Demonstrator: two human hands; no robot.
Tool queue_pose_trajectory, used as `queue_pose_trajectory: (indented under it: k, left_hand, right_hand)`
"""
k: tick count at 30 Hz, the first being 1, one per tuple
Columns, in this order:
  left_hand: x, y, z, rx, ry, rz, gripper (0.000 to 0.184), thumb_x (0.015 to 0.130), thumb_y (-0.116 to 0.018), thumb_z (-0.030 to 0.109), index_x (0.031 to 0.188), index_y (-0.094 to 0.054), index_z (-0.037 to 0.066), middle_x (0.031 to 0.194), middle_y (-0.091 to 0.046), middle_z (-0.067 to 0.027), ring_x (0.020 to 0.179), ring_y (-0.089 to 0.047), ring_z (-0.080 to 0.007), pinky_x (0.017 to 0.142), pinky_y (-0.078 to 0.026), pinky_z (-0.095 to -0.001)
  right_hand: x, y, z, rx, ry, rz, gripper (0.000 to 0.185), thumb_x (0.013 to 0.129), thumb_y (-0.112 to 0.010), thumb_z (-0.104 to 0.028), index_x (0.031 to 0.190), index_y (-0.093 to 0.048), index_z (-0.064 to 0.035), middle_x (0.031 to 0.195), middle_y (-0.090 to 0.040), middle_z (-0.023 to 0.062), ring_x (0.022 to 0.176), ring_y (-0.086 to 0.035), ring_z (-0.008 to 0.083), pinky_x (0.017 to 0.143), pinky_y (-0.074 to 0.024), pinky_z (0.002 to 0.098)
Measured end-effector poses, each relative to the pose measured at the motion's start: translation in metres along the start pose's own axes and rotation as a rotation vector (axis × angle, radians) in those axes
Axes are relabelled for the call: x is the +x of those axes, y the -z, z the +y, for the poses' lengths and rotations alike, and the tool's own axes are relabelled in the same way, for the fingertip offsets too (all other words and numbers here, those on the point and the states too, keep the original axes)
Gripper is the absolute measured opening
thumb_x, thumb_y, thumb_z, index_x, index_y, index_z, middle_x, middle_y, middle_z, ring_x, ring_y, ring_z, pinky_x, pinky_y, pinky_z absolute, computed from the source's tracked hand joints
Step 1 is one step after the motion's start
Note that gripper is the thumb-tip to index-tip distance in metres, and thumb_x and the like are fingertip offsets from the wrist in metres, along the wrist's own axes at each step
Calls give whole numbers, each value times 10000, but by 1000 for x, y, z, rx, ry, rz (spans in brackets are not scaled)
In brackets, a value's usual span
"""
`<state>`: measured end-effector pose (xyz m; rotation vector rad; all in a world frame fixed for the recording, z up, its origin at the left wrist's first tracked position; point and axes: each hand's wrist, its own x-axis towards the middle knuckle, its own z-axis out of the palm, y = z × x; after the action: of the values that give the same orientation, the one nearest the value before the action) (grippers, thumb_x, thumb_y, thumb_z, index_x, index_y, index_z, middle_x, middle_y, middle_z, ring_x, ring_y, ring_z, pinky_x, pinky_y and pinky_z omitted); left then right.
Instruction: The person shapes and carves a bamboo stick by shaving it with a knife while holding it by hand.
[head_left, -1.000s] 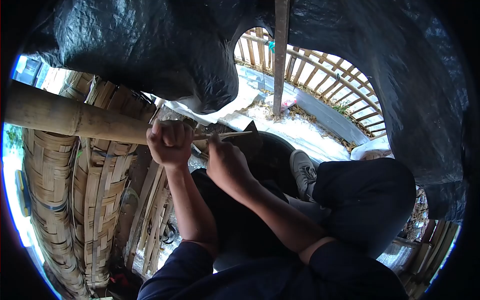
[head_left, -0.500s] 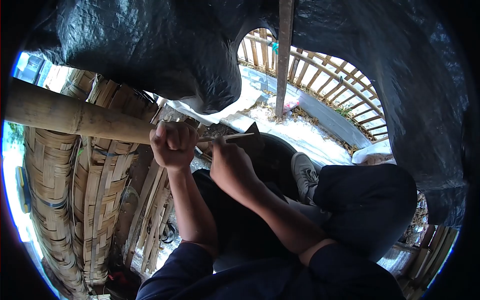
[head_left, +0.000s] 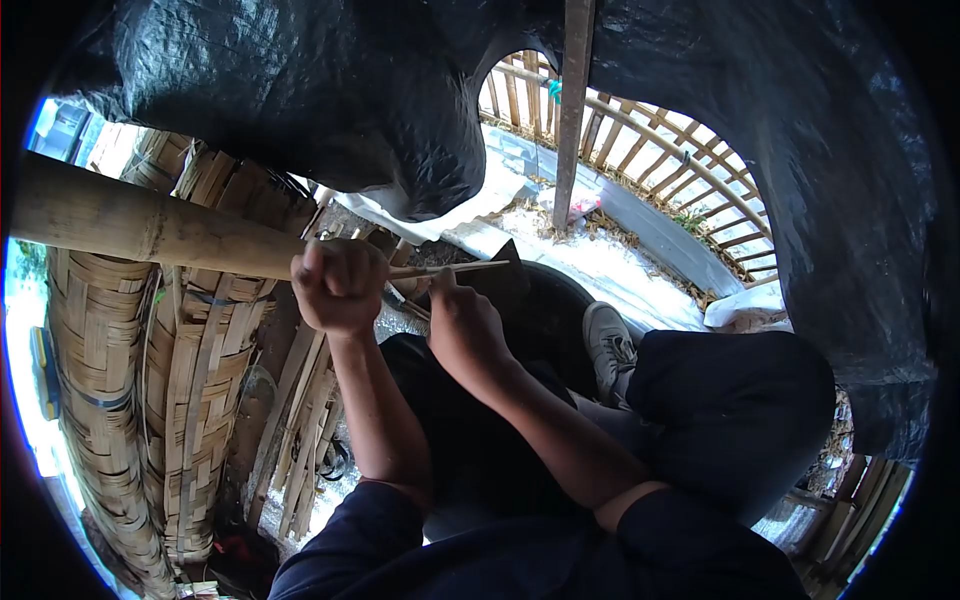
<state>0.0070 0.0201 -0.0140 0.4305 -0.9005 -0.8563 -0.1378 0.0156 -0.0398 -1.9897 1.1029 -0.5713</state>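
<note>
My left hand is closed in a fist around a thin bamboo strip, at the right end of a thick bamboo pole. Whether the fist also touches the pole is hidden. My right hand is closed on the same strip, a short way to the right, thumb laid along it. The strip's pale tip sticks out past the right hand. Behind the tip stands a dark pointed flat piece, too dim to name.
Rolled woven bamboo panels stand at left, beside loose bamboo slats. Black plastic sheeting hangs overhead, around an upright post. A bamboo fence lies beyond. My shoe rests near a dark round rim.
My left hand has shifted slightly left, and my right hand slightly right and up, so they are a little farther apart along the strip. Both stay closed.
</note>
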Motion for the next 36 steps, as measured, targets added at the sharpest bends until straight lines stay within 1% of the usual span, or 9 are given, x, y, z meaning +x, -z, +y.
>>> queue_pose_trajectory:
  k: [5,11,13,17,18,21,23,25,36]
  left_hand:
    - [3,5,0,-12,28,-13,500,955,-370,311,498,-236,157,409,-212,27,356,-148,-96,345,-146,-273]
    - [1,9,5,-13,27,27,506,956,-370,335,501,-233,160,420,-197,28,363,-137,-101,360,-146,-279]
    - [-5,14,1,-105,13,206,506,959,-366,329,500,-237,160,419,-196,26,364,-134,-101,361,-148,-279]
    - [1,2,0,22,27,-4,505,962,-364,317,499,-242,160,415,-205,24,366,-146,-104,360,-151,-282]
    - [0,2,-1,-21,2,129,508,963,-370,326,501,-237,161,415,-203,25,367,-149,-102,357,-149,-285]
    - [1,6,3,7,1,35,508,962,-377,336,508,-234,160,420,-195,28,369,-154,-98,357,-152,-286]
    - [-3,8,-4,-76,6,143,508,961,-378,340,511,-231,159,423,-189,34,369,-157,-98,359,-155,-285]
    - [-2,-2,-5,8,30,-17,508,964,-369,335,508,-232,159,425,-187,40,371,-158,-98,364,-154,-285]
    - [2,0,0,4,11,-26,500,969,-368,326,516,-246,154,434,-197,40,362,-183,-101,358,-182,-280]
  right_hand:
    - [-19,26,-38,5,-6,-103,145,820,-533,-34,928,-466,37,629,-610,244,640,-647,409,551,-538,465]
    - [-6,-7,4,-59,91,9,103,834,-515,-21,906,-478,41,641,-627,213,615,-666,358,532,-553,426]
    - [-18,14,-26,-48,49,-62,106,840,-519,-37,905,-483,39,647,-633,202,619,-667,356,529,-551,424]
    - [-9,-10,-2,-126,68,28,122,823,-530,-33,909,-496,47,625,-622,206,609,-664,359,524,-550,415]
    - [1,-7,2,-130,38,15,132,809,-535,-26,908,-500,54,624,-621,208,602,-664,352,528,-552,406]
    - [-7,3,-6,-101,58,-27,146,800,-539,-20,911,-496,64,650,-631,214,617,-668,349,540,-555,405]
    - [-11,18,-25,-105,18,-114,155,795,-535,-9,918,-491,74,669,-633,226,654,-674,350,564,-558,413]
    - [-6,10,-15,-99,-26,-46,113,799,-521,2,888,-498,66,694,-627,261,702,-658,411,606,-549,455]
    - [7,-3,12,-57,52,-55,91,829,-512,10,895,-485,66,651,-617,262,662,-651,421,577,-548,458]
